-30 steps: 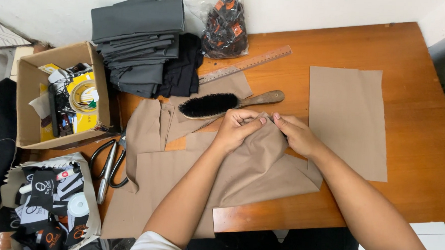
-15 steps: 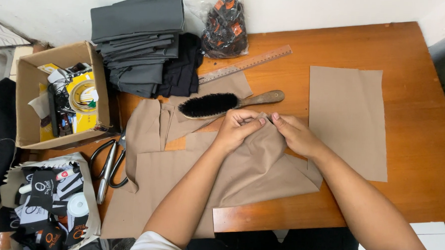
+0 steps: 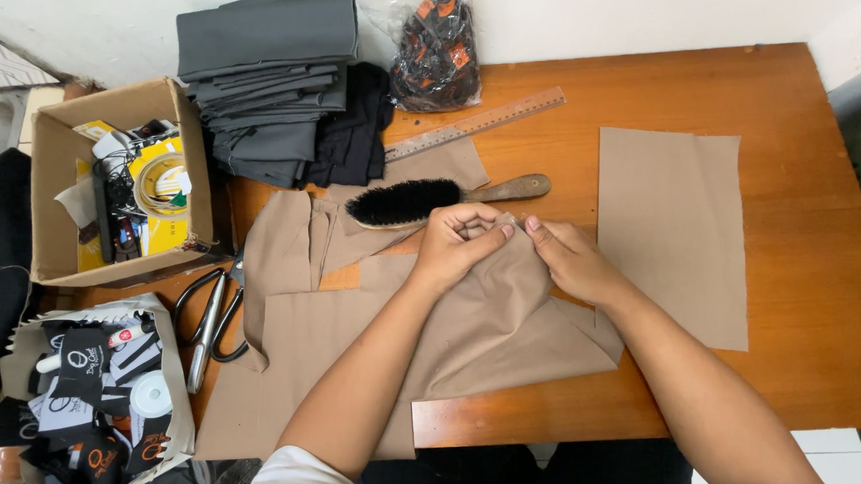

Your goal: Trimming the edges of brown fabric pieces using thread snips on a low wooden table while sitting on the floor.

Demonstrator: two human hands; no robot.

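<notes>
My left hand (image 3: 461, 241) and my right hand (image 3: 567, 258) meet at the middle of the wooden table (image 3: 820, 191). Both pinch the top edge of a tan fabric piece (image 3: 505, 318) that bunches up under them. The fingertips of the two hands nearly touch. A wooden-handled brush with black bristles (image 3: 432, 199) lies just beyond the hands. More tan fabric (image 3: 280, 361) spreads to the left and hangs over the table's near edge.
A flat tan fabric rectangle (image 3: 671, 228) lies to the right. A ruler (image 3: 474, 124), a stack of grey fabric (image 3: 263, 80), a plastic bag (image 3: 437, 49) sit at the back. Scissors (image 3: 209, 324), a cardboard box (image 3: 113, 194), a bag of labels (image 3: 95, 392) are left.
</notes>
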